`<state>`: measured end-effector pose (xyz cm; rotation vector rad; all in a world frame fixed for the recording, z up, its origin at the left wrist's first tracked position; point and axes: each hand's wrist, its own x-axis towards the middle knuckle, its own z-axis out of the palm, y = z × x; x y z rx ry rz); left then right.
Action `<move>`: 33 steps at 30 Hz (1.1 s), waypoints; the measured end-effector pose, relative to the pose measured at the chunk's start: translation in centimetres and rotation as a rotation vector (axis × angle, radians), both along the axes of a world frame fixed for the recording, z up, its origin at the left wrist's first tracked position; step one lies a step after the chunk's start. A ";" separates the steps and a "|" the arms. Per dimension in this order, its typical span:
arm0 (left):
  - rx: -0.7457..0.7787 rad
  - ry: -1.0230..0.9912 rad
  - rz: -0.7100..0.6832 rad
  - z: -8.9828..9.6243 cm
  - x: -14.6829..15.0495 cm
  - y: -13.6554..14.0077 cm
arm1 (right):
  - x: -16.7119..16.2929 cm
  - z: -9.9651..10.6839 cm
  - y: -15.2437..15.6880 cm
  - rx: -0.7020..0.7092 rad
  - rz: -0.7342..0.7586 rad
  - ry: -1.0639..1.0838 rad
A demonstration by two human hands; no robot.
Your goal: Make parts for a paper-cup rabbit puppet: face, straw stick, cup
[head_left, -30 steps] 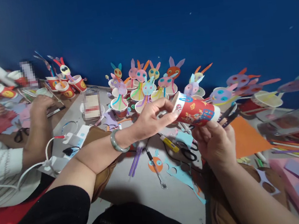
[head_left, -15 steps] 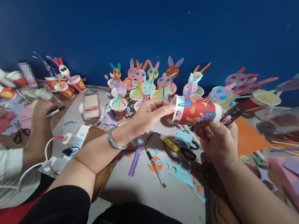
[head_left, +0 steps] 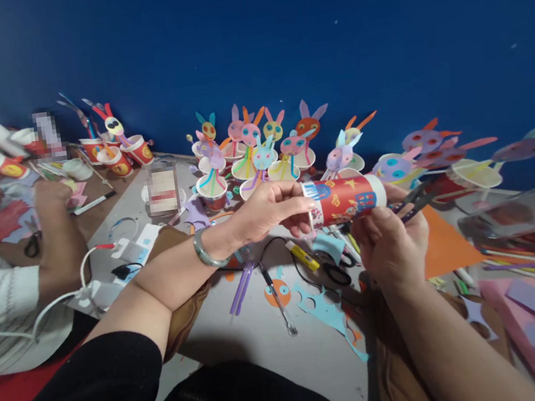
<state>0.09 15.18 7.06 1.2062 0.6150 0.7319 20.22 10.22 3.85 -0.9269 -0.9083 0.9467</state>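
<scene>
A red paper cup (head_left: 346, 198) with gold and blue print lies sideways in the air between my hands. My left hand (head_left: 273, 211) pinches its left end, thumb in front and fingers behind. My right hand (head_left: 391, 243) supports the cup's right end from below, with its thumb against it. Dark scissors (head_left: 410, 201) stick out of that same hand, blades pointing up and right; their handles are hidden in the palm. Beneath lie an orange paper face (head_left: 278, 292), a pen (head_left: 277, 301), purple strips (head_left: 242, 289) and blue paper scraps (head_left: 324, 311).
Several cups with paper rabbit heads (head_left: 263, 156) line the blue wall. A yellow-handled tool (head_left: 303, 255) and black-handled scissors (head_left: 333, 272) lie on the table. At left are a power strip (head_left: 136, 250) with cables and another person's arm (head_left: 62, 234). Orange paper (head_left: 448, 242) lies right.
The cup has turned more level, its left end lower and its right end raised. My left fingers have shifted around its end. The other person's near hand has moved left.
</scene>
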 end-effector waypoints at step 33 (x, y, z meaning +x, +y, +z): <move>-0.098 -0.110 0.211 -1.2 1.0 -0.2 | -2.8 1.0 -3.3 -0.511 0.616 0.181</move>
